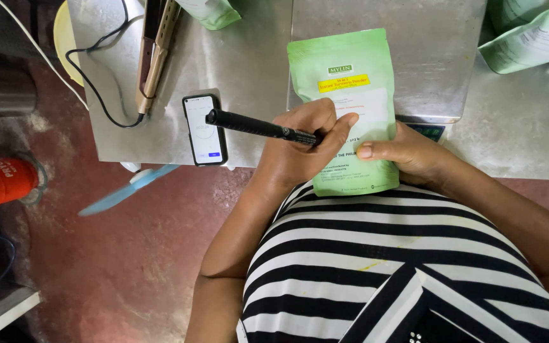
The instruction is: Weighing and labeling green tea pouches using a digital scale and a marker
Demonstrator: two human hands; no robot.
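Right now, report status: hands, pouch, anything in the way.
Left hand grips black pen, tip on label. Right hand pins green pouch flat. Phone beside, clear of pouch.

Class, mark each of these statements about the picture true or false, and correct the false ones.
1. The left hand holds a black pen. True.
2. The right hand rests on a green pouch. True.
3. The smartphone lies on the floor. False: it lies on the steel table, near its edge.
4. The pouch is red. False: it is green with a white label.
5. A black cable lies on the table. True.
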